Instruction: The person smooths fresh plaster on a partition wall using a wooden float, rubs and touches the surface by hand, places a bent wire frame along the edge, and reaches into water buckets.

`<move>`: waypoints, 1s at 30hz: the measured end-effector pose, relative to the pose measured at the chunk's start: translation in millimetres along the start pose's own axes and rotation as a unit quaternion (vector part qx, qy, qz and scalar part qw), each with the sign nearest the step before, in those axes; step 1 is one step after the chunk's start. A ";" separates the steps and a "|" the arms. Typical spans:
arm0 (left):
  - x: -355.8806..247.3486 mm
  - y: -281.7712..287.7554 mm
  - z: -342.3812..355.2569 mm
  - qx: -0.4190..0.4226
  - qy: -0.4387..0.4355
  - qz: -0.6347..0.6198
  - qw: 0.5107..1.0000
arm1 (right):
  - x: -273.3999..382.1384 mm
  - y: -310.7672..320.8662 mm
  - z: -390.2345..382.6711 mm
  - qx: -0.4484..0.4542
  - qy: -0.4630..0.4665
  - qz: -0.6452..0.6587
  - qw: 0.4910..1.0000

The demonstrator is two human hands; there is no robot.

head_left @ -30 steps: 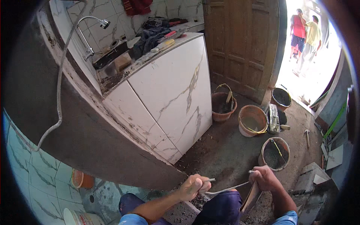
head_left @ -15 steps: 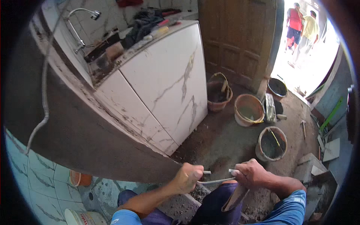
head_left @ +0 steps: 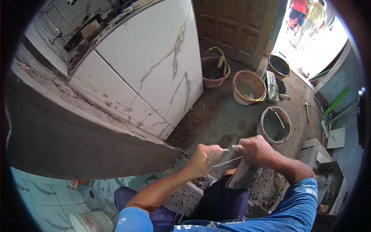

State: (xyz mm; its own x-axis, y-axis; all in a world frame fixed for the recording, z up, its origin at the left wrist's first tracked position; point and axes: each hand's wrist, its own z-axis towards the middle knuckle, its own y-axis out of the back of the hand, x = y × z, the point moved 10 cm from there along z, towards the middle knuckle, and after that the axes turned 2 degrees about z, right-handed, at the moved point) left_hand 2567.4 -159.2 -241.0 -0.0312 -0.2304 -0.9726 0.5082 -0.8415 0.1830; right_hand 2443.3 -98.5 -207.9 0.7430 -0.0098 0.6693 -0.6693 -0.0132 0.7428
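Observation:
My left hand (head_left: 205, 157) is closed around a thin pale rod-like piece (head_left: 225, 150), its short end sticking out toward the right. Facing it, my right hand (head_left: 255, 150) pinches a small whitish tip (head_left: 234, 146); a narrow gap separates the two ends. Below the hands runs a pale cord-like strip (head_left: 228, 162); whether it joins either end I cannot tell. A flat grey-brown board or blade (head_left: 244, 174) hangs under my right hand, its upper end hidden by the fingers. Both hands are above my knees.
Orange mortar buckets (head_left: 275, 125), (head_left: 249, 88) stand ahead, with a hammer (head_left: 307, 112) to their right. A low curved wall (head_left: 89, 135) and a tiled counter (head_left: 147, 65) lie left. A white pail (head_left: 92, 222) sits lower left. Two people (head_left: 305, 15) stand outside the doorway.
Both hands have risen in the picture, and the two pale ends have come closer together. The board under my right hand has moved up with it. The view has tilted downward.

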 end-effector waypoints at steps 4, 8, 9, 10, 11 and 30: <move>39.0 24.7 16.2 -0.096 0.040 0.116 0.988 | -68.3 -9.7 17.2 -0.027 -0.068 0.084 0.994; 47.3 38.3 -15.6 -0.191 0.002 0.250 0.949 | -169.0 -72.2 40.1 -0.047 -0.166 0.201 0.964; 51.1 35.7 -34.6 -0.174 0.009 0.231 0.957 | -194.1 -89.9 48.2 -0.055 -0.186 0.162 0.968; 60.0 33.9 -51.4 -0.153 0.044 0.218 0.963 | -211.8 -103.8 60.3 -0.092 -0.166 0.175 0.966; 68.2 32.2 -72.7 -0.135 0.083 0.205 0.966 | -238.0 -123.5 66.4 -0.103 -0.203 0.151 0.962; -26.7 245.2 -343.5 -0.149 0.477 0.244 0.831 | -117.5 91.6 159.5 -0.346 0.096 0.351 0.865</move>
State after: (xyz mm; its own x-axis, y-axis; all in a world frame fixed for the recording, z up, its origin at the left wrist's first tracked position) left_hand 2988.4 -191.5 -219.4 0.8655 0.1038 -0.4901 0.4555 -0.5702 0.6836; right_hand 2295.0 -258.1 -221.1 0.1838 0.3943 0.9004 -0.8449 0.5316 -0.0603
